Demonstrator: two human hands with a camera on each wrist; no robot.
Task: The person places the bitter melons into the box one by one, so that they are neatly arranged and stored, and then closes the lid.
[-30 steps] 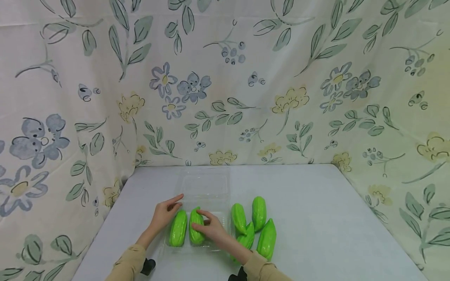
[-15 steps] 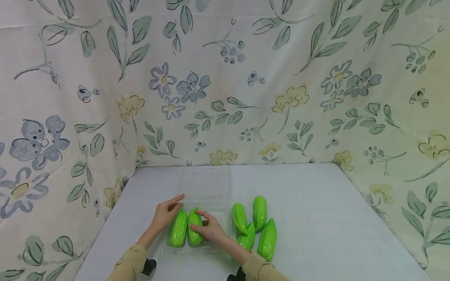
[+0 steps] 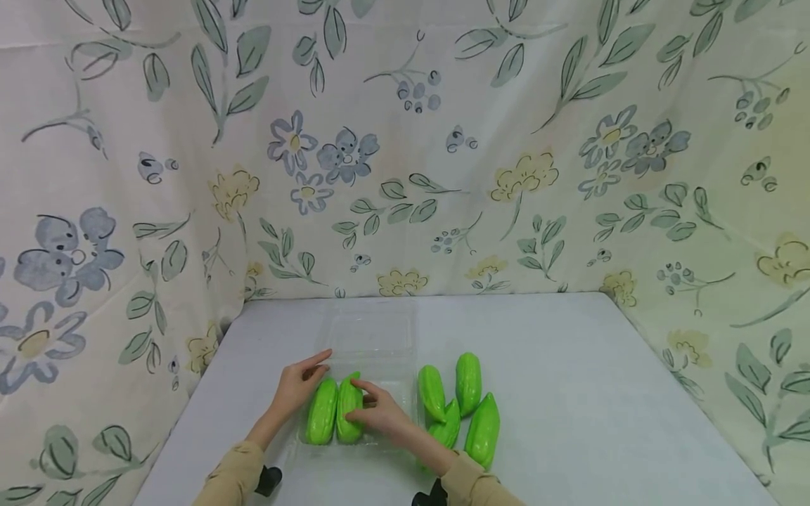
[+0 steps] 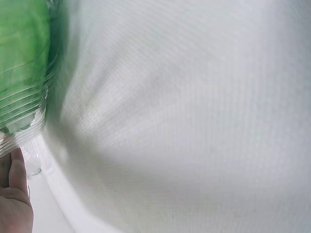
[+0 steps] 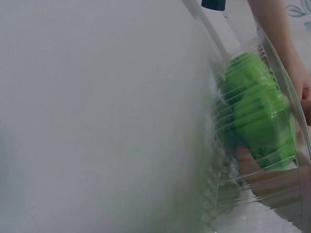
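A clear plastic clamshell container (image 3: 389, 444) lies opened out on the table, its lid (image 3: 370, 330) folded back. Two green ridged gourds rest side by side in its base: a left gourd (image 3: 321, 413) and a second gourd (image 3: 348, 414). My right hand (image 3: 382, 413) holds the second gourd, thumb on its lower right side and fingers near its top. My left hand (image 3: 296, 385) pinches the container's left rim near the hinge. The left wrist view shows fingers (image 4: 17, 172) against the container's ribbed wall. Through the ribbed plastic, the right wrist view shows green gourds (image 5: 260, 116).
Several more green gourds (image 3: 468, 384) lie grouped on the white table (image 3: 569, 393) right of the container, one partly behind my right forearm. A floral cloth (image 3: 405, 176) hangs behind and along both sides.
The second gourd has shifted slightly left toward the first, with my right hand still on it. My left hand stays at the container's rim.
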